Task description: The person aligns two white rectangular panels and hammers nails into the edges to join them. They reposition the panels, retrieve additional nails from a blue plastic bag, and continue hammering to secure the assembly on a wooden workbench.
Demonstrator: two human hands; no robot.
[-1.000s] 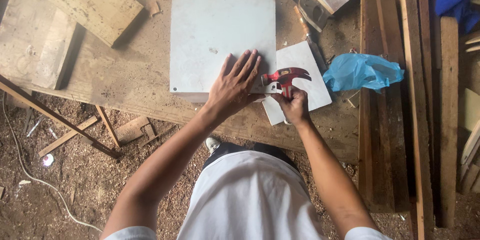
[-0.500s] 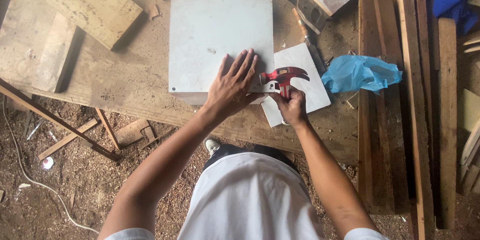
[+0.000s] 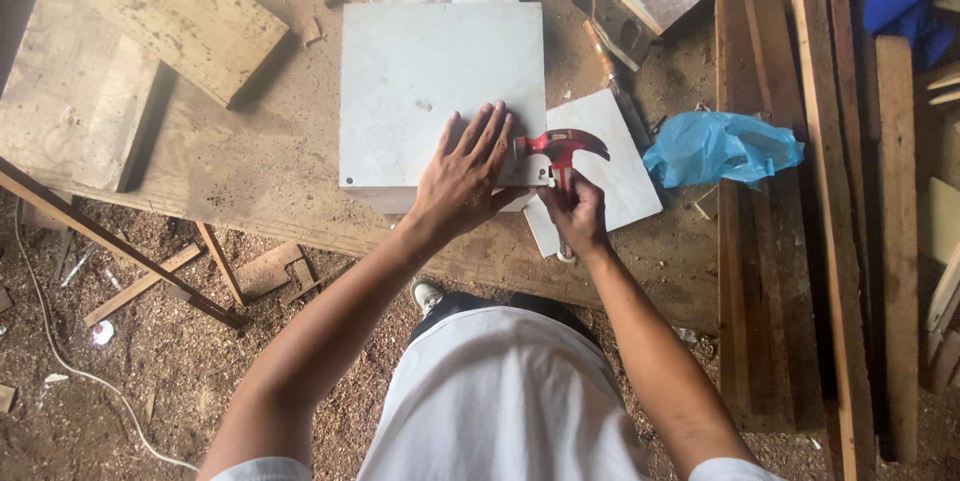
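The right hand [image 3: 577, 213] gripped the red claw hammer [image 3: 560, 153], handle running toward the person, head crosswise at the white box [image 3: 440, 91] corner; the left hand [image 3: 462, 176] lay flat, fingers spread, on that box.

Matt, dusty white board [image 3: 430, 91] under the left hand [image 3: 465, 181]; glossy red metal hammer [image 3: 560, 149] in the right hand [image 3: 575, 216]. Rough, worn wooden surface [image 3: 250, 161]. Crinkled blue plastic bag [image 3: 720, 146], shiny.
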